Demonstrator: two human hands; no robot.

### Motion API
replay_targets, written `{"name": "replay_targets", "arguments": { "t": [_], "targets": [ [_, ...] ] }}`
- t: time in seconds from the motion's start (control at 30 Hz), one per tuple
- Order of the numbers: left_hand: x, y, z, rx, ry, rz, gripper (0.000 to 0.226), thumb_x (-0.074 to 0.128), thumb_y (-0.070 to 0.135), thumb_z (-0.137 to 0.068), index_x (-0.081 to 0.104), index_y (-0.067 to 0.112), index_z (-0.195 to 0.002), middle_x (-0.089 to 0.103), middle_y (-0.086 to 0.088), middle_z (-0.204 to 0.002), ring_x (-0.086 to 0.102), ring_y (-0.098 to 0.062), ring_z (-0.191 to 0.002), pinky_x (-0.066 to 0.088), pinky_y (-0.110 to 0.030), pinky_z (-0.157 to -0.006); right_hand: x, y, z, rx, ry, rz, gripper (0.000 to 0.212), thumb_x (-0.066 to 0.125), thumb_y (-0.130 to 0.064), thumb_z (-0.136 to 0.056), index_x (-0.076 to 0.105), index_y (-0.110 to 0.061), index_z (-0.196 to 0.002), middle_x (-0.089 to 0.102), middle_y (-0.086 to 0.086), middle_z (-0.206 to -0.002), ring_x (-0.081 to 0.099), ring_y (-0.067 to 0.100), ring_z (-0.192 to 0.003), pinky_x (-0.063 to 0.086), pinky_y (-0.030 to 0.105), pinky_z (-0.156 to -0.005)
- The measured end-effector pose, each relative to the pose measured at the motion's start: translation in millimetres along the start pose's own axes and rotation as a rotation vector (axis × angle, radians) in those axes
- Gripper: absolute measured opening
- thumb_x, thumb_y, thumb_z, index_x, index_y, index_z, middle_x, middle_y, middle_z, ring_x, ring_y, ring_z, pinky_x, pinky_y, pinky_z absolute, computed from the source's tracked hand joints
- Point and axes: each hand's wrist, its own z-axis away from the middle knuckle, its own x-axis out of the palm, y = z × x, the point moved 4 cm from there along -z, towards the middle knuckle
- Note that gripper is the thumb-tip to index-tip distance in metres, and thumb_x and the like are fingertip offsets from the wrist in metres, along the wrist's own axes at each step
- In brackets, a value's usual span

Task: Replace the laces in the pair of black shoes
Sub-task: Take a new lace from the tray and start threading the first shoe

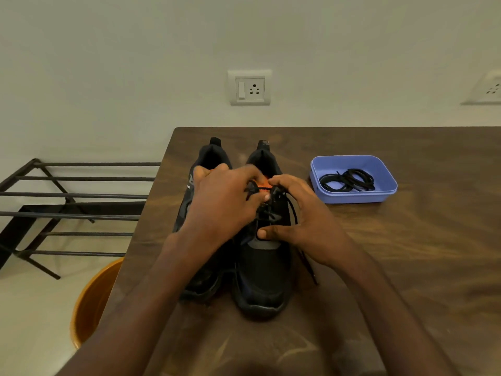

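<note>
Two black shoes stand side by side on the wooden table (406, 267), toes toward me. My left hand (225, 202) lies over the left shoe (208, 280) and pinches the black lace at the top of the right shoe (260, 283). On the right shoe's right side, my right hand (303, 221) curls round the laces, its thumb pressing on the tongue. A loose lace end (307, 264) trails down onto the table beside that shoe. An orange patch shows between my fingers. Most of the lacing is hidden by my hands.
A purple plastic tray (352, 198) holding coiled black laces (348, 180) sits on the table to the right of the shoes. A black metal rack (67, 196) and an orange bucket (92, 302) stand left of the table. The wall behind has power sockets (250, 87).
</note>
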Motion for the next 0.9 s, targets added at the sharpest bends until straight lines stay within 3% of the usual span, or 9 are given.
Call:
{"name": "replay_targets", "arguments": {
  "t": [0.1, 0.27, 0.4, 0.5, 0.57, 0.67, 0.73, 0.8, 0.9],
  "targets": [
    [-2.8, -5.9, -1.1, 0.028, 0.105, 0.170, 0.006, 0.067, 0.037, -0.097, 0.073, 0.036, -0.097, 0.070, 0.017, -0.083, 0.063, -0.005, -0.087, 0.047, -0.037, -0.091, 1.0, -0.5, -0.4, 0.000, -0.012, 0.007, 0.093, 0.098, -0.028, -0.064, 0.050, -0.031, -0.144, 0.046, -0.018, -0.145, 0.047, -0.005, -0.130, 0.045, 0.017, -0.105],
    [-17.7, -20.9, 1.0, -0.319, 0.095, 1.213, 0.013, 0.059, 0.015, -0.104, 0.067, 0.011, -0.095, 0.065, -0.002, -0.075, 0.065, -0.019, -0.071, 0.050, -0.025, -0.063, 1.4, -0.1, -1.0, 0.004, -0.015, 0.000, 0.092, 0.097, -0.027, -0.066, 0.050, -0.030, -0.144, 0.046, -0.019, -0.145, 0.046, -0.007, -0.131, 0.042, 0.015, -0.107],
    [-18.7, -19.7, -2.6, -0.090, 0.087, 0.561, 0.017, 0.074, 0.029, -0.095, 0.071, 0.023, -0.111, 0.054, 0.014, -0.070, 0.054, -0.001, -0.063, 0.047, -0.019, -0.061, 1.9, 1.0, -1.1, 0.012, -0.024, 0.014, 0.092, 0.096, -0.029, -0.066, 0.049, -0.030, -0.145, 0.044, -0.020, -0.146, 0.045, -0.009, -0.130, 0.042, 0.013, -0.105],
    [-14.7, -15.5, -2.3, 0.068, 0.082, 0.075, 0.006, 0.073, 0.028, -0.094, 0.074, 0.029, -0.100, 0.054, 0.014, -0.083, 0.053, -0.004, -0.074, 0.052, -0.031, -0.068, 2.1, 2.7, -1.3, 0.009, -0.015, 0.023, 0.093, 0.097, -0.030, -0.066, 0.049, -0.029, -0.146, 0.044, -0.018, -0.148, 0.044, -0.007, -0.133, 0.041, 0.014, -0.108],
    [-15.4, -20.1, 0.1, 0.020, 0.168, 0.152, 0.007, 0.070, 0.021, -0.096, 0.073, 0.027, -0.093, 0.059, 0.010, -0.088, 0.058, -0.009, -0.078, 0.055, -0.037, -0.071, 2.2, 3.5, -1.3, 0.008, -0.017, 0.029, 0.093, 0.097, -0.032, -0.066, 0.049, -0.031, -0.146, 0.044, -0.019, -0.149, 0.044, -0.008, -0.133, 0.040, 0.015, -0.108],
    [-30.0, -31.5, -1.2, -0.231, 0.332, 0.863, 0.013, 0.058, 0.016, -0.105, 0.068, 0.014, -0.097, 0.072, -0.002, -0.097, 0.071, -0.017, -0.096, 0.061, -0.041, -0.079, 1.5, 3.0, -0.8, 0.011, -0.026, 0.028, 0.092, 0.096, -0.032, -0.067, 0.048, -0.035, -0.145, 0.043, -0.023, -0.148, 0.042, -0.015, -0.130, 0.037, 0.006, -0.104],
    [-35.6, -31.6, -4.3, -0.315, 0.308, 1.314, 0.021, 0.043, 0.017, -0.111, 0.060, 0.011, -0.099, 0.075, -0.005, -0.099, 0.071, -0.025, -0.095, 0.055, -0.035, -0.067, 1.7, 3.3, -0.9, 0.011, -0.026, 0.037, 0.092, 0.095, -0.032, -0.067, 0.048, -0.035, -0.145, 0.043, -0.022, -0.148, 0.041, -0.015, -0.131, 0.036, 0.005, -0.103],
    [-35.8, -29.4, -4.0, -0.291, 0.274, 1.271, 0.019, 0.040, 0.018, -0.112, 0.055, 0.012, -0.102, 0.071, -0.002, -0.092, 0.065, -0.019, -0.075, 0.047, -0.030, -0.060, 2.1, 3.6, -1.0, 0.018, -0.023, 0.045, 0.092, 0.096, -0.033, -0.067, 0.048, -0.034, -0.146, 0.042, -0.022, -0.150, 0.042, -0.011, -0.133, 0.038, 0.011, -0.106],
    [-23.4, -23.9, -1.4, -0.115, 0.198, 0.693, 0.014, 0.063, 0.027, -0.102, 0.060, 0.020, -0.114, 0.060, 0.007, -0.089, 0.058, -0.006, -0.076, 0.050, -0.025, -0.070, 2.0, 3.6, -1.4, 0.019, -0.021, 0.049, 0.092, 0.096, -0.033, -0.067, 0.048, -0.032, -0.146, 0.043, -0.020, -0.150, 0.043, -0.008, -0.133, 0.039, 0.014, -0.109]
  ]
}}
